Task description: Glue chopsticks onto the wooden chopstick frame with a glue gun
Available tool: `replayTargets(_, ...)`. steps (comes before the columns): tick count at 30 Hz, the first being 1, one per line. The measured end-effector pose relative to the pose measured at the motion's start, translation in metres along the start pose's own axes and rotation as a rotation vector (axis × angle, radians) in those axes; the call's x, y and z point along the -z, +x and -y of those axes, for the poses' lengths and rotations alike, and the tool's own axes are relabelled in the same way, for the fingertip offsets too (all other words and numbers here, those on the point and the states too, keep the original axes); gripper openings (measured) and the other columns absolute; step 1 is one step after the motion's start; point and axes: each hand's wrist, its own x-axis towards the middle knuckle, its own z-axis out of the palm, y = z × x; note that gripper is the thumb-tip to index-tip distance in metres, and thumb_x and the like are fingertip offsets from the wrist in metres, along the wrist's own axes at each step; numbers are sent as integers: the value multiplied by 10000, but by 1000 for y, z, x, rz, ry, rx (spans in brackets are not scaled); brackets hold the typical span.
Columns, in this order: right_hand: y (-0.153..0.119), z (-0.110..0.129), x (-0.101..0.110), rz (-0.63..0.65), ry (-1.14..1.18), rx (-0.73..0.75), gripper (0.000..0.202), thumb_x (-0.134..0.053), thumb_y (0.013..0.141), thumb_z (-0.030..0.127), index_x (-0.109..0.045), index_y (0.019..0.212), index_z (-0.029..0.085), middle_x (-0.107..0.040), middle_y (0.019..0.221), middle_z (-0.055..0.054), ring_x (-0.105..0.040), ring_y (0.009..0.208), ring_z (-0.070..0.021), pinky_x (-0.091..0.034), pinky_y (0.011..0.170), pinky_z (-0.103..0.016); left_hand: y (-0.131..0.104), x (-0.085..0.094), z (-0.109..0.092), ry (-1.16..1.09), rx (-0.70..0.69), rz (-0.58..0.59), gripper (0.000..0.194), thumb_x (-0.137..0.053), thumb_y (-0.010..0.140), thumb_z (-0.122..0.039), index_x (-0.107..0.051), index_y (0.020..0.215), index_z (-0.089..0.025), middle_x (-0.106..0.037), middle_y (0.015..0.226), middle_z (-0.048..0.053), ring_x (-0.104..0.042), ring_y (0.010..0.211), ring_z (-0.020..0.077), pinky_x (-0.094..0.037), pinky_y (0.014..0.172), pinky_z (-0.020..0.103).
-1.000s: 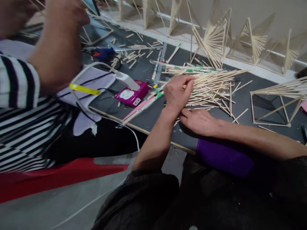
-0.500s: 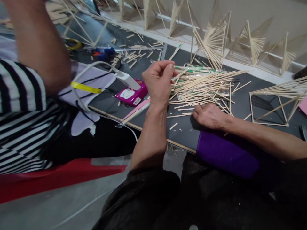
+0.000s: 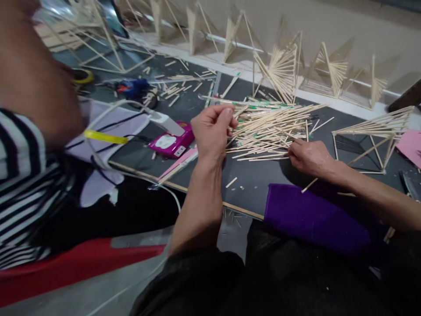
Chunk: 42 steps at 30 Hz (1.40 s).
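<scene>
A heap of thin wooden sticks (image 3: 269,127), with clear and green wrappers among them, lies on the dark table (image 3: 250,197). At the heap's left edge my left hand (image 3: 212,127) is raised with thumb and fingertips pressed together; what it pinches, if anything, is too small to make out. My right hand (image 3: 311,157) rests at the right front of the heap, its fingers curled at the stick ends, and their grip is hidden. A purple cloth (image 3: 309,215) hangs over the table's front edge, below my right hand.
Stick frames (image 3: 362,140) stand at the right and along the wall. Left of my left hand lie a magenta power socket (image 3: 173,140), a white cable and a blue tool (image 3: 133,89). Another person's arm (image 3: 39,83) reaches in at the far left.
My right hand has moved right along the front of the heap, away from my left hand. My left hand stays pinched. The whole view has shifted slightly.
</scene>
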Motion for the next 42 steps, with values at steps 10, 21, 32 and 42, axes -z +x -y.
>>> replayTargets(10, -13, -20, 5, -99, 132, -74, 274, -415, 945, 222, -658, 1052, 158, -699, 1078, -93, -601, 818, -173, -271, 589, -285, -45, -19, -30, -85, 324, 495, 111, -760, 694, -225, -738, 775, -152, -660, 573, -10, -576, 478, 102, -399, 396, 192)
replayTargets(21, -84, -52, 2, 193, 71, 128, 342, -486, 906, 140, -637, 1204, 215, -641, 1002, -84, -537, 663, -138, -221, 533, -272, -41, -19, -15, -405, 381, 153, 193, -791, 744, -394, -704, 693, -229, -647, 533, -35, -524, 393, 53, -358, 312, 135)
replayTargets(32, -16, -28, -31, 33, 190, 101, 303, -461, 953, 176, -616, 1212, 148, -642, 1165, -146, -601, 840, -200, -392, 648, -293, -51, -23, -12, -391, 330, 198, 280, -804, 710, -465, -720, 765, -203, -697, 609, 2, -587, 450, 79, -383, 340, 152)
replayTargets(42, -37, -28, -7, -430, 319, 75, 251, -466, 977, 314, -660, 1031, 166, -678, 1011, -97, -601, 832, -172, -392, 653, -268, -65, -27, -39, -331, 291, 208, 299, -805, 665, -441, -724, 756, -168, -694, 585, 12, -569, 427, 84, -389, 349, 159)
